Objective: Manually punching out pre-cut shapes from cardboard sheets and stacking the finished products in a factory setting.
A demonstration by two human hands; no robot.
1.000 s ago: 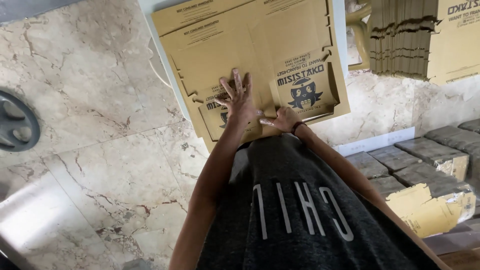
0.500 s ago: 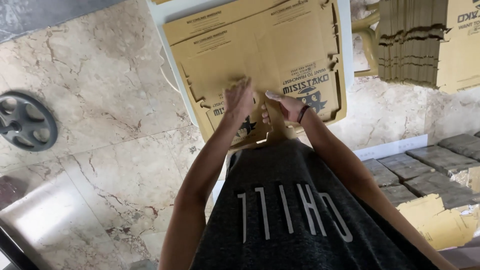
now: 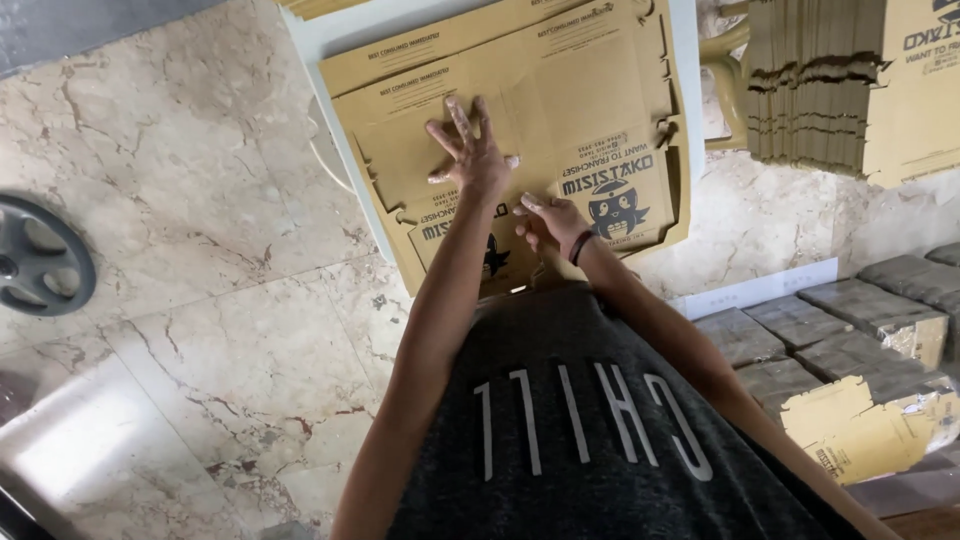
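A flat cardboard box blank lies on the white table at twelve o'clock — stacked blanks at two, a wheel at nine.

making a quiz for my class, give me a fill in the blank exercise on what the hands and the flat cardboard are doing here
1. The left hand presses on the flat brown die-cut cardboard box blank with its fingers ____.
2. The right hand wears a dark ____ at its wrist.
3. The grey round wheel-shaped object lies on the ____ floor.
4. A stack of folded brown cardboard blanks stands to the person's ____.

Missing words: spread; band; marble; right
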